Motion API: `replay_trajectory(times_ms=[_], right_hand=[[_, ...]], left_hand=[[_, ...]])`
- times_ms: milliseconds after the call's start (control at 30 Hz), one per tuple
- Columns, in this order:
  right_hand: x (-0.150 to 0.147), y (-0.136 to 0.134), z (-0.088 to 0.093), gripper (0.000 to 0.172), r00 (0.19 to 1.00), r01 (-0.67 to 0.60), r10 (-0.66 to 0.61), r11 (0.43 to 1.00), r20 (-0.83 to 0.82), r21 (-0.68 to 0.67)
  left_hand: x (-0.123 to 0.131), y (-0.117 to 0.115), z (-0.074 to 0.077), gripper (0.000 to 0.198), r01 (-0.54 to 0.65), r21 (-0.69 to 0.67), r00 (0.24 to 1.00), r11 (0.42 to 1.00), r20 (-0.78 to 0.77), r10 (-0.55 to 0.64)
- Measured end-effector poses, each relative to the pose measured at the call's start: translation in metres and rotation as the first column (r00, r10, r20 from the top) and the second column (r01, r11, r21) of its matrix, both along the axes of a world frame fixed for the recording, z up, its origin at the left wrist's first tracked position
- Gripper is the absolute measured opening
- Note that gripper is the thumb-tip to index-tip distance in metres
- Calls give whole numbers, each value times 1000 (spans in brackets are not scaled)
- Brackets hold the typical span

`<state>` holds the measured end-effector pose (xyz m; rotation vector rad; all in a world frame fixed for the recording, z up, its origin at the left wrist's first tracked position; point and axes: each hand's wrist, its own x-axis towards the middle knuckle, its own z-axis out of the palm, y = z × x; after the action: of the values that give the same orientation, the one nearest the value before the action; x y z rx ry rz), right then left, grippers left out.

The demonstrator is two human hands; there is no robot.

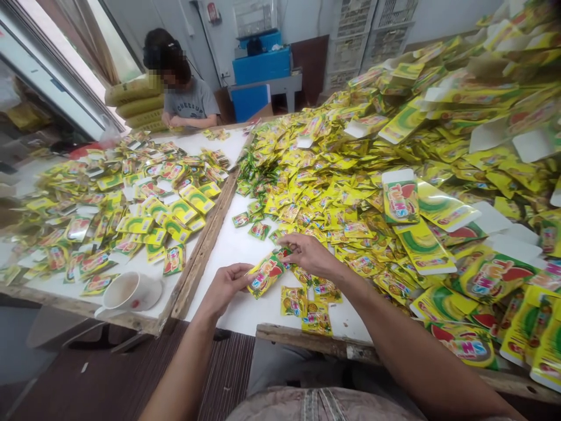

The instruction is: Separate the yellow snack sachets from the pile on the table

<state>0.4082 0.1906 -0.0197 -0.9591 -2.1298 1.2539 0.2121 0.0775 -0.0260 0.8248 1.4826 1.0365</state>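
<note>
My left hand [228, 286] pinches the left end of a small printed candy box [265, 273], yellow and green with a watermelon picture. The box is tilted just above the white tabletop. At its other end is my right hand [309, 254], thumb and fingers closed together; what they grip there is hidden. Below the box several small yellow sachets [293, 301] lie near the table edge. Green sachets [259, 230] lie just beyond my hands, beside a large heap of yellow sachets [324, 193].
Flattened and open boxes [401, 196] are piled high on the right. A wooden rail [205, 245] separates the left table, which bears a heap of filled-looking boxes [179, 213] and a white mug [129, 292]. Across the table sits another person [188, 99], hands together.
</note>
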Motion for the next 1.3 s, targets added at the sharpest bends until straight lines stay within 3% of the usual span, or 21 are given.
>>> replay_trajectory(times_ms=[67,200,333,500,633,767,900,1000,1067,1133,1167,1233,1267,1300], right_hand=[[-1,-4,1,38,998,55,-56,998,-38,-21],[-6,-10,0,49,998,48,-49,999,-31,-23],[-8,-11,-3,47,986,133,-133,991,-102,-7],[-8,-15,1,43,999,2,-4,1000,-48,-28],[-7,-18,6,53,998,-46,41,992,-49,-117],[-10,-19,-1,65,996,-81,71,973,-55,-218],[-15,-19,-9,68,973,-99,0,904,-232,-416],[-13,-18,-6,57,971,-42,-41,942,-237,-332],[-7,-12,1,42,975,93,-123,982,-184,-163],[1,1,7,26,943,327,-322,943,-86,52],[6,9,9,21,900,434,-435,884,-33,173],[12,26,10,19,801,528,-597,745,55,408],[13,34,9,19,772,507,-628,697,92,506],[13,41,6,23,761,456,-636,667,132,589]], left_hand=[[1,1,-1,39,-25,-6,1000,1000,15,25],[0,0,-5,38,-27,1,999,1000,34,27],[-1,-1,-9,39,-62,22,997,998,50,61],[3,2,-12,39,-67,47,998,997,3,67],[6,3,-9,40,-80,45,997,996,-16,81],[11,1,-4,40,-13,24,999,1000,-31,14],[20,1,-3,53,161,-25,984,987,76,-158],[10,13,2,54,185,-84,982,979,45,-182],[-12,28,15,55,59,-60,997,996,-40,-61],[-43,46,36,59,-200,95,970,975,-121,210],[-58,55,47,63,-360,213,910,908,-135,392],[-81,69,68,78,-565,425,710,707,-186,680],[-85,75,75,85,-595,496,602,632,-246,759],[-84,78,78,86,-580,538,518,611,-336,787]])
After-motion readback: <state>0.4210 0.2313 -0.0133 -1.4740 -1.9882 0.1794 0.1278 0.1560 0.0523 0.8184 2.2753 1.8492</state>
